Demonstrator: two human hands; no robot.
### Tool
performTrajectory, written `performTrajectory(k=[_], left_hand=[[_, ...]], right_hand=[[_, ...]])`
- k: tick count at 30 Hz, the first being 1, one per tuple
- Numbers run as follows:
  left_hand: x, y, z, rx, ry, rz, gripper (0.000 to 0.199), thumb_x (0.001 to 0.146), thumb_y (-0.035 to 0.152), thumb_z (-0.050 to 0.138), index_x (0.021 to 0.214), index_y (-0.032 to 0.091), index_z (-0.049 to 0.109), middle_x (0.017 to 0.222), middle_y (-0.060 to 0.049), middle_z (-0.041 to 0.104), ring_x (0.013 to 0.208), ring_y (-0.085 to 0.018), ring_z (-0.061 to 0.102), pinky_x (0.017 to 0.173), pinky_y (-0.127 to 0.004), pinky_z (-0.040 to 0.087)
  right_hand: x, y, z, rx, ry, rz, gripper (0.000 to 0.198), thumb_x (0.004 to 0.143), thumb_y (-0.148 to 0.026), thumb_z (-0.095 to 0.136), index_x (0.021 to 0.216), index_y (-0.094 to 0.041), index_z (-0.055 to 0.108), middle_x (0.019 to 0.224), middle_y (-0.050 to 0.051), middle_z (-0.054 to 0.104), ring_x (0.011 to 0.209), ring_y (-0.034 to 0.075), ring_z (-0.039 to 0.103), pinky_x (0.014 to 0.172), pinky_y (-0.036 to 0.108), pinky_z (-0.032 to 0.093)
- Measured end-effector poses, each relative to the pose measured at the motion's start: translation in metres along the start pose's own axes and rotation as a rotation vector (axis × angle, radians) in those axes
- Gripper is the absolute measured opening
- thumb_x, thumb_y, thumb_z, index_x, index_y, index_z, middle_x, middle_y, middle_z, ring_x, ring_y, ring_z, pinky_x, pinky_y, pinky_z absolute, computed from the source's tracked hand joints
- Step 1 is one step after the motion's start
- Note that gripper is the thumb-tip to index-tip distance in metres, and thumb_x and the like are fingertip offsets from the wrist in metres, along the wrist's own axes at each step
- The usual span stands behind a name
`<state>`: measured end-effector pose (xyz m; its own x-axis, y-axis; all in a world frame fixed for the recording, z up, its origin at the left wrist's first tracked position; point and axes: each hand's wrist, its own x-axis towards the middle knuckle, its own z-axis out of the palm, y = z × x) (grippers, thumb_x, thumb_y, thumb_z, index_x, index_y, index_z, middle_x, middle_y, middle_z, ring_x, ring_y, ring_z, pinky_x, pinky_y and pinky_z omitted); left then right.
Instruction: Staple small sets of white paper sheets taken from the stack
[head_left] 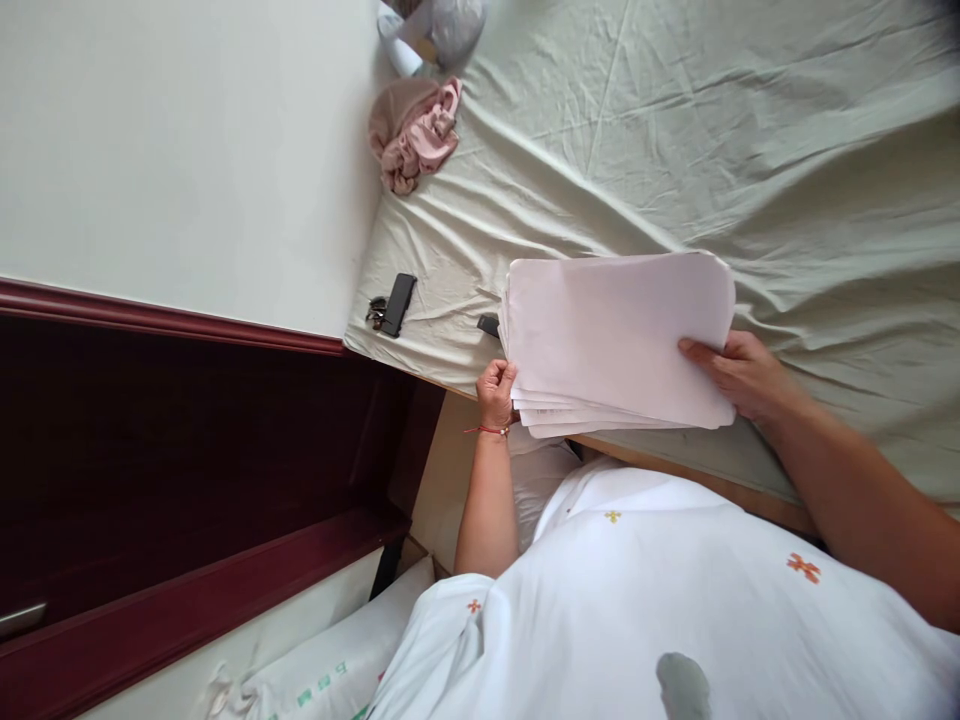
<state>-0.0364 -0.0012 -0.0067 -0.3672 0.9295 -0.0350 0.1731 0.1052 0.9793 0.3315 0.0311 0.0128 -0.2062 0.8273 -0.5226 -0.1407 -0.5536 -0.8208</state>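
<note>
"Where are the papers (615, 330)?"
"Between the two hands, over the pale green cloth (697, 140). The left hand (496, 393) pinches their near left corner; the right hand (741, 375) grips the right edge, thumb on top."
"What's near the left hand?"
"Just beyond it, a small dark object (488, 325), partly hidden by the papers. Farther left, a black rectangular object (399, 305)."
</note>
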Motion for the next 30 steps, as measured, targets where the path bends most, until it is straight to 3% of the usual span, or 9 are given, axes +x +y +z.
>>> performTrajectory(k=[7,14,21,30], left_hand=[[0.001,-0.005,0.000,0.048,0.033,0.023,0.046,0.082,0.059,0.073,0.070,0.018,0.056,0.063,0.005,0.044,0.060,-0.009,0.040,0.060,-0.023,0.034],[-0.003,0.004,-0.002,0.069,-0.101,-0.008,0.044,0.075,0.059,0.078,0.079,0.018,0.063,0.070,0.002,0.057,0.063,-0.011,0.048,0.064,-0.024,0.039],[-0.002,0.001,0.001,0.106,-0.030,-0.016,0.049,0.081,0.062,0.072,0.068,0.019,0.052,0.061,0.005,0.042,0.057,-0.009,0.037,0.056,-0.022,0.035],[-0.003,0.005,-0.002,0.105,-0.053,0.015,0.050,0.080,0.063,0.073,0.066,0.019,0.052,0.060,0.004,0.041,0.058,-0.010,0.037,0.057,-0.023,0.032]], right_hand=[[0.001,0.003,0.001,0.043,0.055,-0.035,0.037,0.070,-0.055,0.084,0.081,-0.022,0.073,0.075,0.000,0.075,0.064,0.018,0.069,0.053,0.027,0.056],[0.002,-0.002,0.006,0.134,0.146,-0.101,0.044,0.063,-0.056,0.088,0.088,-0.023,0.075,0.085,0.000,0.078,0.074,0.017,0.070,0.065,0.027,0.058],[0.001,-0.002,0.006,0.158,0.158,-0.099,0.045,0.061,-0.055,0.090,0.089,-0.022,0.076,0.084,0.001,0.078,0.072,0.016,0.068,0.061,0.025,0.056],[0.001,-0.002,0.008,0.175,0.186,-0.116,0.040,0.062,-0.052,0.089,0.088,-0.024,0.076,0.085,0.000,0.078,0.074,0.017,0.069,0.065,0.028,0.058]])
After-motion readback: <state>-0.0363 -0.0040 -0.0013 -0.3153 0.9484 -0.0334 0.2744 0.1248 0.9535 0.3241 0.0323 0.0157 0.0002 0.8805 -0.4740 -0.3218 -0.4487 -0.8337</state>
